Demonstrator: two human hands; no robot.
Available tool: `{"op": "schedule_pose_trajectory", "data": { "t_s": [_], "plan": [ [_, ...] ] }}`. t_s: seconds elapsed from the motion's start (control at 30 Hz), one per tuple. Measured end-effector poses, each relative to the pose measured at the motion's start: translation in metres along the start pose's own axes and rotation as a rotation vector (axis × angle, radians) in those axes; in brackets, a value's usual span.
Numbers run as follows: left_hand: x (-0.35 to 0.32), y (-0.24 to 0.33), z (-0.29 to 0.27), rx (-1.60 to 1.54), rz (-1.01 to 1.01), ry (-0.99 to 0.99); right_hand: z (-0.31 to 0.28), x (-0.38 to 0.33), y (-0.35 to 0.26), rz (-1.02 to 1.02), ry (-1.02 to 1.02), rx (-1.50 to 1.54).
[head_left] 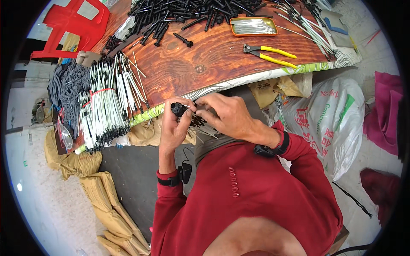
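Just off the near edge of the worktop [179,72], the left hand [174,121] curls its fingers round a dark, knobbly black plastic piece [178,109], while the right hand [226,116] bends in beside it, thumb and forefinger drawn close together; whether they pinch anything is too small to tell. Slim dark-ended rods [205,128] show below the hands. The worktop is red-brown wood with bold, swirling grain, its near edge wrapped in white-and-green patterned sheeting [307,67]. Glossy black ribbed rods [196,10] heap along the far edge, and toward the right corner sit an orange-rimmed tray [254,34] of fine silvery pins [255,26] and yellow-handled pliers [256,48]. By the left edge stand bundled white sticks [104,104] with black ends, beyond them a red plastic seat [64,23] with cut-outs. Creased brown paper sacks [100,192] lie on the floor at left; at right, a crinkled translucent plastic bag [324,123] carries red and green lettering.
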State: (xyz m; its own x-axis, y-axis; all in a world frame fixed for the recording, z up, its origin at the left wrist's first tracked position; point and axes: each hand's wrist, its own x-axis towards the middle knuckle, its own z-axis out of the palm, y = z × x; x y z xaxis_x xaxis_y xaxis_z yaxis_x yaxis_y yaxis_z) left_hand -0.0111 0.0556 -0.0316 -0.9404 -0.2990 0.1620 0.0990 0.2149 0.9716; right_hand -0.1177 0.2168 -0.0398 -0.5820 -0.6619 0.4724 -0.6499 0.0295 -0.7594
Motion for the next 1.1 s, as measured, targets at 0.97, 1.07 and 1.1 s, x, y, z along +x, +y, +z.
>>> {"op": "schedule_pose_trajectory", "data": {
  "t_s": [0.97,1.07,1.1],
  "plan": [
    [0.013,0.005,0.019,0.025,0.007,-0.078,-0.034,0.033,0.013,-0.214,-0.088,0.025],
    [0.009,0.001,0.015,0.002,-0.026,-0.096,-0.035,0.034,0.015,-0.244,-0.143,-0.023],
    [0.007,0.0,0.014,-0.009,-0.043,-0.108,-0.035,0.034,0.015,-0.257,-0.167,-0.046]
  ]
}}
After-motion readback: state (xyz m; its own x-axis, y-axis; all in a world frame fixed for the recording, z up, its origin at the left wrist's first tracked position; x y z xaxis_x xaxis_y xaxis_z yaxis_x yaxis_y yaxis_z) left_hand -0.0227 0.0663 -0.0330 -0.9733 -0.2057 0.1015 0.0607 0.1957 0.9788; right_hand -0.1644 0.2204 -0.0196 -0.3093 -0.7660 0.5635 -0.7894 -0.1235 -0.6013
